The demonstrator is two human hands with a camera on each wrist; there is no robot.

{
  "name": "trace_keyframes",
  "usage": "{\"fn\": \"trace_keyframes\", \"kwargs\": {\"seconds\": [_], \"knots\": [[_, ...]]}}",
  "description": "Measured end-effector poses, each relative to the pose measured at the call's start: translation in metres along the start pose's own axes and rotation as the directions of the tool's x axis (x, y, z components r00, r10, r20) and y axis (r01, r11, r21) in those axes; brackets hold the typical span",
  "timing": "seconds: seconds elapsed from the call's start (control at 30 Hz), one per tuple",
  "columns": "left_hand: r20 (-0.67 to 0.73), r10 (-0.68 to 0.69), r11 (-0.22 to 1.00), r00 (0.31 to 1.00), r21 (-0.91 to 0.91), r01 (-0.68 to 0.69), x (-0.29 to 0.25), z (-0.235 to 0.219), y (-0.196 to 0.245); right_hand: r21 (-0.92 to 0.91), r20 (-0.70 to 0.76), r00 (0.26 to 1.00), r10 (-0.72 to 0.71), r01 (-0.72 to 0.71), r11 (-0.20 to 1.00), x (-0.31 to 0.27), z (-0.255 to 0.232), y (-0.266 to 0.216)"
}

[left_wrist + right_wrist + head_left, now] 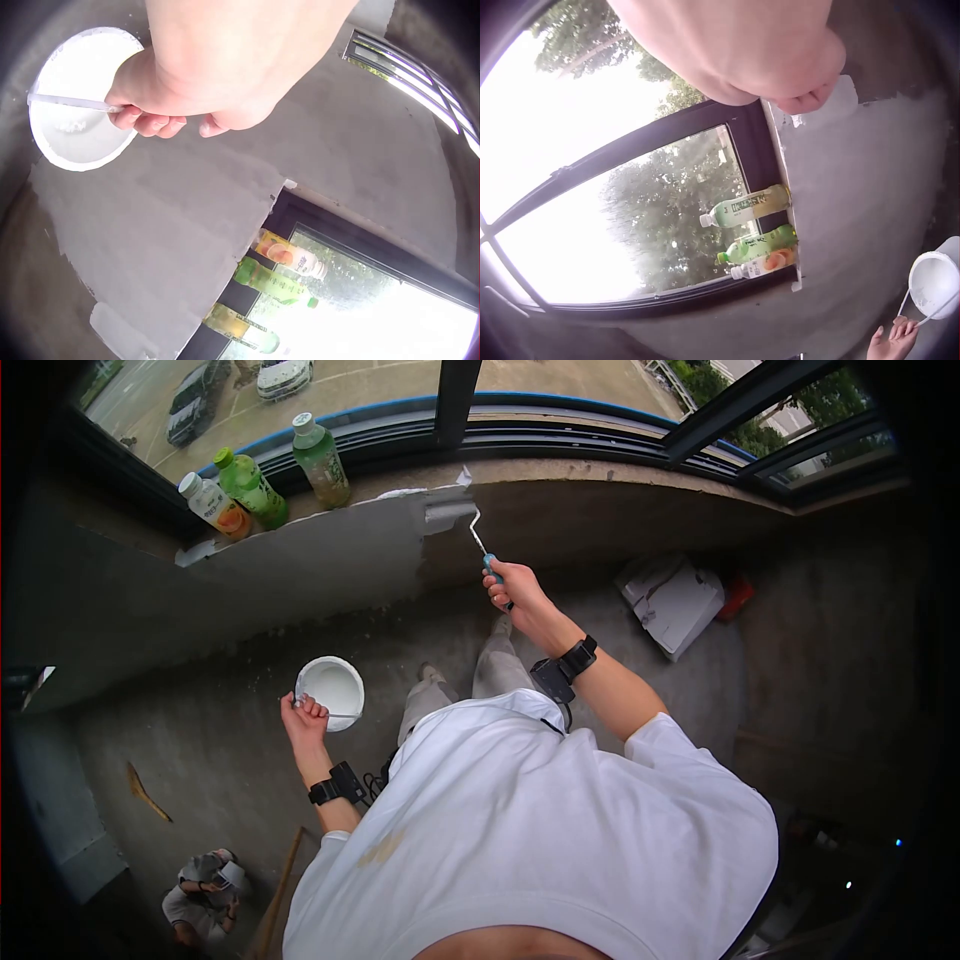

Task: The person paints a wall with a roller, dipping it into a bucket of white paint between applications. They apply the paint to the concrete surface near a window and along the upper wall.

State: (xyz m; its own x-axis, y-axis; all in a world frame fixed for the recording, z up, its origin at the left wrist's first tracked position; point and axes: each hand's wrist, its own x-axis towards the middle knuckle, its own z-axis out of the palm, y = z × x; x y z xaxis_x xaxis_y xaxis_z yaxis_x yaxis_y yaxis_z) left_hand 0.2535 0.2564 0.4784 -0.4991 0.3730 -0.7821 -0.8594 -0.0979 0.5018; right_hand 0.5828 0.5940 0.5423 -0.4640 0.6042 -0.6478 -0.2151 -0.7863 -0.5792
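In the head view the right hand [518,592] grips the blue handle [490,565] of a small paint roller [450,512], whose head lies against the wall just under the window ledge, at the edge of a grey coated area [370,545]. The left hand [305,722] has its fingers curled round the handle of a white bucket [362,695] at the lower left. White paint [330,685] shows inside the bucket. In the left wrist view the left hand [202,67] holds the bucket's thin handle [71,101]. The right hand [750,52] hides the roller's handle in the right wrist view.
Three bottles [322,465] stand on the window ledge [600,472] at the upper left. A white box [675,605] lies on the floor at right, beside a red object [737,597]. Another person [205,895] is at lower left, near a wooden stick [280,890].
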Motion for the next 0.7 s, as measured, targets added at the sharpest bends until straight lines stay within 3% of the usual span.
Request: {"fn": "trace_keyframes", "kwargs": {"seconds": [0.4,0.47,0.7], "knots": [[-0.057,0.003,1.000,0.998,0.016,-0.002,-0.009,-0.002,-0.001,0.082,-0.087,0.980,0.180,-0.173,0.981,0.115,-0.031,0.052],[-0.049,-0.012,1.000,0.999,0.010,0.012,-0.012,-0.004,-0.002,0.013,-0.128,0.976,0.175,-0.174,0.985,0.132,-0.037,0.060],[-0.056,-0.005,1.000,0.998,-0.006,0.004,-0.009,-0.011,-0.003,-0.041,-0.092,0.985,0.144,-0.148,0.988,0.107,-0.021,0.052]]}}
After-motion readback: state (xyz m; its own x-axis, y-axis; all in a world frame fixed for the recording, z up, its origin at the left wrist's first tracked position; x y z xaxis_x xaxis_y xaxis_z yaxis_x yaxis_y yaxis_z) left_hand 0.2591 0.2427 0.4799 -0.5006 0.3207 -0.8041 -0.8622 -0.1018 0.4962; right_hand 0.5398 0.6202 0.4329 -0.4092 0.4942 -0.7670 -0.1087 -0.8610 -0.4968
